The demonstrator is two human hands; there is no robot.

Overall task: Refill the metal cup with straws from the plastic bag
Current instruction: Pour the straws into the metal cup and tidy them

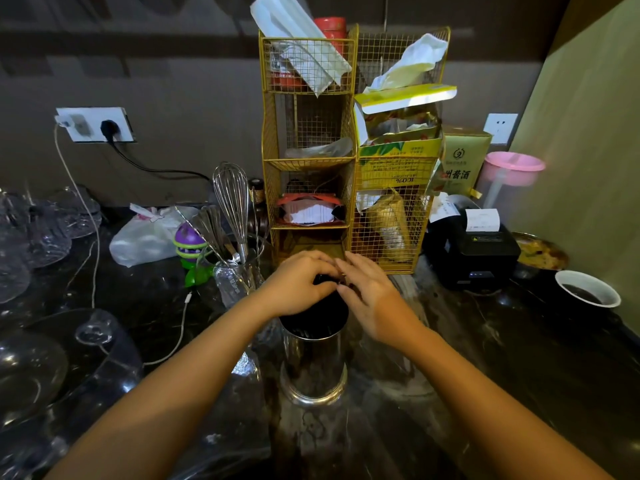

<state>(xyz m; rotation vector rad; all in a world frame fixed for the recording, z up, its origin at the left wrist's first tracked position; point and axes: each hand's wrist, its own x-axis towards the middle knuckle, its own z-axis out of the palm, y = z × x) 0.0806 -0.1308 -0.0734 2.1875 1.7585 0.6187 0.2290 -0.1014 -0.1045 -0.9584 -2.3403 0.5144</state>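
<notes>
where dark straws (323, 279) seem bunched, both hands atop metal cup (313, 365)

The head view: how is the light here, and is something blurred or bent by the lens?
In the head view the light is dim and warm; the dark counter shows pale glare patches. The wide lens bends the wall's lines and stretches the forearms at the bottom edge. The left hand and right hand over the metal cup look slightly soft; what they hold is too dark to tell.
</notes>
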